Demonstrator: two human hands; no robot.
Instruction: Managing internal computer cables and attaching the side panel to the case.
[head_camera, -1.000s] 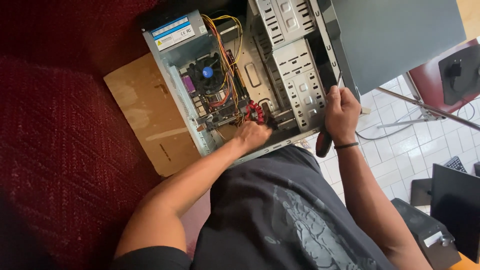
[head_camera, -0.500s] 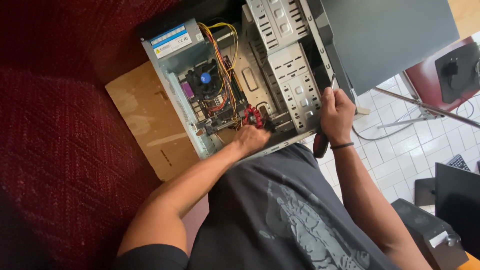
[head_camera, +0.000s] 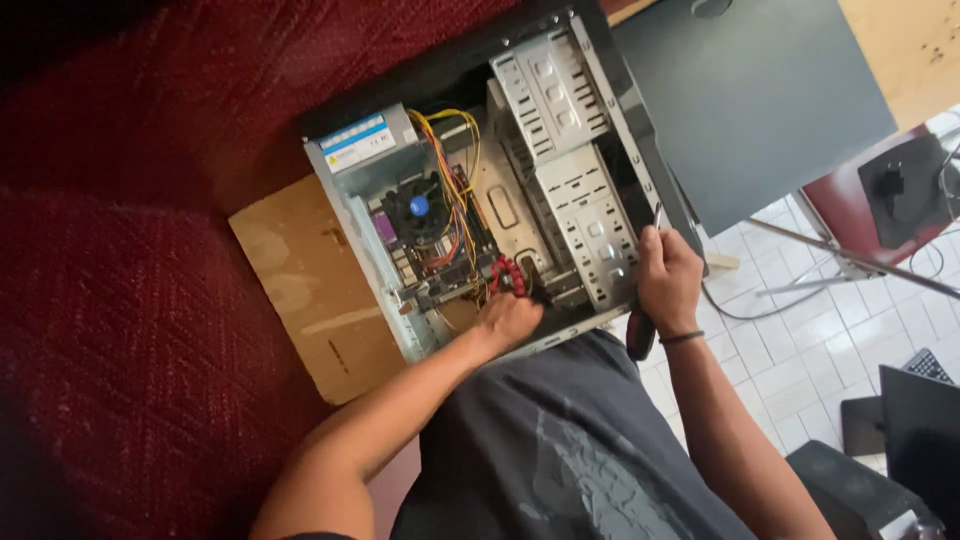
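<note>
An open desktop computer case (head_camera: 570, 150) lies on its side on a piece of cardboard (head_camera: 310, 290). Inside it I see the motherboard with a black fan (head_camera: 418, 207), yellow and red wires (head_camera: 455, 190) and metal drive bays (head_camera: 590, 215). My left hand (head_camera: 507, 320) reaches into the lower part of the case, fingers at a red cable (head_camera: 507, 273) near the board's edge. My right hand (head_camera: 668, 278) is closed around a screwdriver with a black and red handle (head_camera: 640, 333), resting on the case's front edge.
A dark red carpet (head_camera: 130, 300) covers the left. The grey side panel (head_camera: 750, 100) lies right of the case. White floor tiles (head_camera: 790, 350), loose cables, a red chair (head_camera: 880, 200) and dark gear sit at the right.
The view has shifted slightly, so the case sits a little lower in the picture. Both hands stay at the same spots on the case.
</note>
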